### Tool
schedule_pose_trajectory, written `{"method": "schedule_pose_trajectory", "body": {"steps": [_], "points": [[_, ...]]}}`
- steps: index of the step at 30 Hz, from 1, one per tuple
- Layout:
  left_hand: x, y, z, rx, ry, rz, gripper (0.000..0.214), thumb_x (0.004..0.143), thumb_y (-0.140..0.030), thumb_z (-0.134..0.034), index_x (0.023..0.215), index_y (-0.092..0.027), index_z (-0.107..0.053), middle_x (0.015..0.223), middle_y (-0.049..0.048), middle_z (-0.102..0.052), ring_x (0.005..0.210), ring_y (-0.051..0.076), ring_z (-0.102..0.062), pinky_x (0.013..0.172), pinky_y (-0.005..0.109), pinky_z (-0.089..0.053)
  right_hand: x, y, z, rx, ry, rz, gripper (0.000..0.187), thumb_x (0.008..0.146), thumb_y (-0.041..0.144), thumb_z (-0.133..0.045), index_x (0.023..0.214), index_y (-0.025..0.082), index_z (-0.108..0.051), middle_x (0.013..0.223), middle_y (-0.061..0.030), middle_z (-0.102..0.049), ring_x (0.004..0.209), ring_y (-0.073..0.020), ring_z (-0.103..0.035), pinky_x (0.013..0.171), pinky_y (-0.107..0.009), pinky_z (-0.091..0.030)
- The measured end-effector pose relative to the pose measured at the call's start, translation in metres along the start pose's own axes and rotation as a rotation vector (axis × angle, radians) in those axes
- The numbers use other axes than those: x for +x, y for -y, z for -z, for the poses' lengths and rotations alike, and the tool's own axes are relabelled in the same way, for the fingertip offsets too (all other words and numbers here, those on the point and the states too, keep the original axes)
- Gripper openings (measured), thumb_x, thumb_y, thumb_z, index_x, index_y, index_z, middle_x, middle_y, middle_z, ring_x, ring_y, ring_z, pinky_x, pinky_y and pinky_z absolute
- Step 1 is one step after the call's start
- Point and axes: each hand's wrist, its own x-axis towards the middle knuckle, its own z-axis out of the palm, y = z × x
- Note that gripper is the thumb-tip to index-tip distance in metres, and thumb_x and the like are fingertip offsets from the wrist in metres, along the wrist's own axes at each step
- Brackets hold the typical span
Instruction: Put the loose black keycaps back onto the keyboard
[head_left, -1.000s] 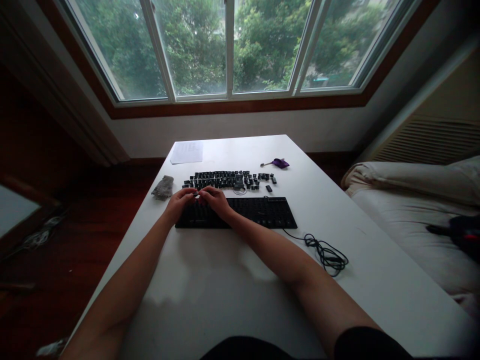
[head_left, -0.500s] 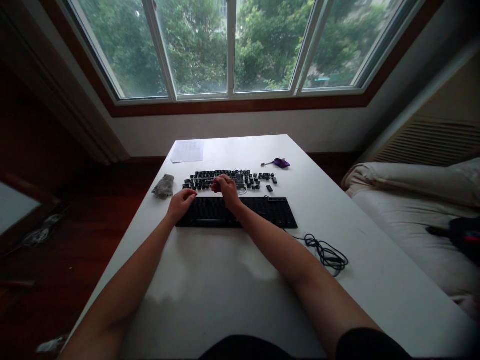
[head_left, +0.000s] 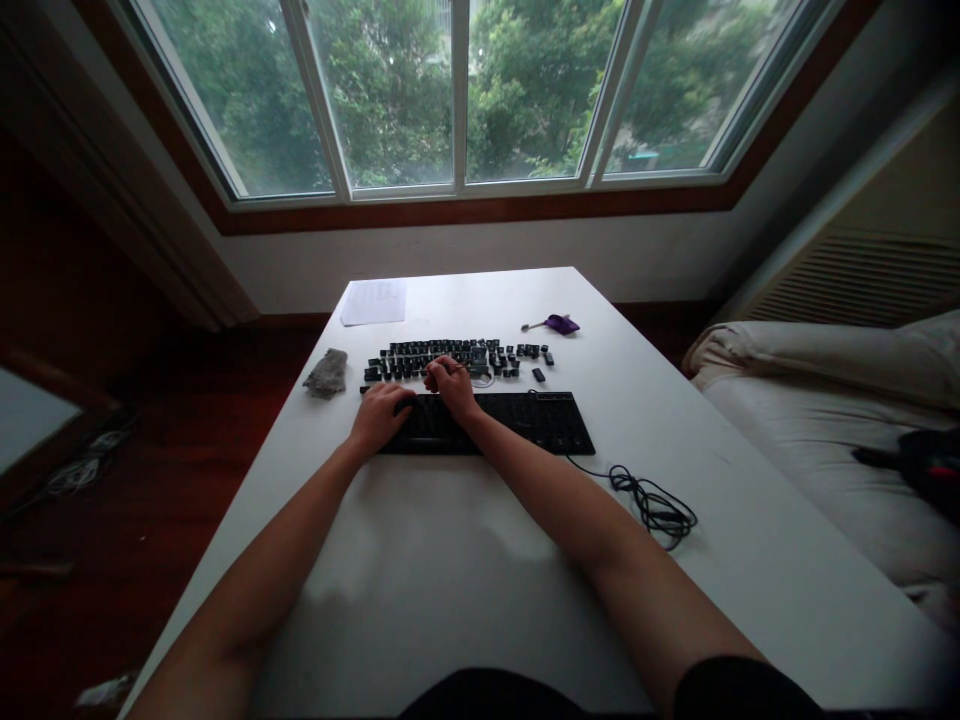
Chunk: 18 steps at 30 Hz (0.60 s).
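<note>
A black keyboard (head_left: 517, 420) lies across the white table, under both my hands. My left hand (head_left: 381, 415) rests over its left end, palm down, fingers stretched out to the right onto the keys and nothing visible in them. Just to the right, my right hand (head_left: 450, 383) is closed above the keyboard's far edge. A thin thing seems to stick out between its fingers, too small to name. Behind the keyboard, loose black keycaps (head_left: 405, 350) stand in rows, partly hidden by my right hand. A pale ring-shaped thing (head_left: 484, 381) lies beside that hand.
On the left sits a grey cloth (head_left: 326, 374); farther back is a sheet of paper (head_left: 373, 302). A purple object (head_left: 562, 324) with a small brush-like piece lies back right. The coiled black cable (head_left: 652, 505) is at right. Beyond the table stands a sofa (head_left: 795, 430).
My left hand has come down and right onto the keyboard's left end, its pinched fingers now spread out. My right hand has dipped slightly and stays closed.
</note>
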Motion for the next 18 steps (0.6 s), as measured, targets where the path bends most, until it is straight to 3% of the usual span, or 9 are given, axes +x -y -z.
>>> {"method": "schedule_pose_trajectory", "body": {"steps": [5, 11, 18], "points": [[0.000, -0.002, 0.005, -0.040, -0.041, 0.030, 0.024, 0.086, -0.027, -0.062, 0.106, -0.026, -0.074, 0.104, 0.0072, -0.072, 0.102, 0.030, -0.059, 0.096, 0.046, -0.042, 0.000, -0.002, 0.002, -0.016, 0.003, 0.009, 0.019, 0.082, 0.039, -0.053, 0.078, 0.021, -0.059, 0.059, 0.0035, -0.060, 0.055, -0.0123, -0.057, 0.053, -0.023, -0.044], [0.001, 0.006, 0.008, -0.335, -0.144, 0.280, 0.026, 0.085, -0.034, -0.060, 0.105, -0.024, -0.074, 0.097, 0.0039, -0.074, 0.087, 0.024, -0.065, 0.083, 0.037, -0.048, -0.001, 0.000, 0.005, -0.107, -0.036, 0.081, 0.016, 0.084, 0.034, -0.049, 0.078, 0.022, -0.058, 0.071, 0.0024, -0.062, 0.065, -0.0135, -0.057, 0.058, -0.023, -0.046], [0.003, 0.013, 0.005, -0.625, -0.203, 0.347, 0.027, 0.083, -0.037, -0.063, 0.105, -0.020, -0.065, 0.087, 0.0017, -0.069, 0.080, 0.019, -0.064, 0.077, 0.030, -0.048, -0.015, 0.007, 0.000, -0.365, 0.166, 0.261, 0.018, 0.091, 0.026, -0.046, 0.093, 0.024, -0.064, 0.080, 0.0007, -0.066, 0.079, -0.0164, -0.059, 0.076, -0.027, -0.046]]}}
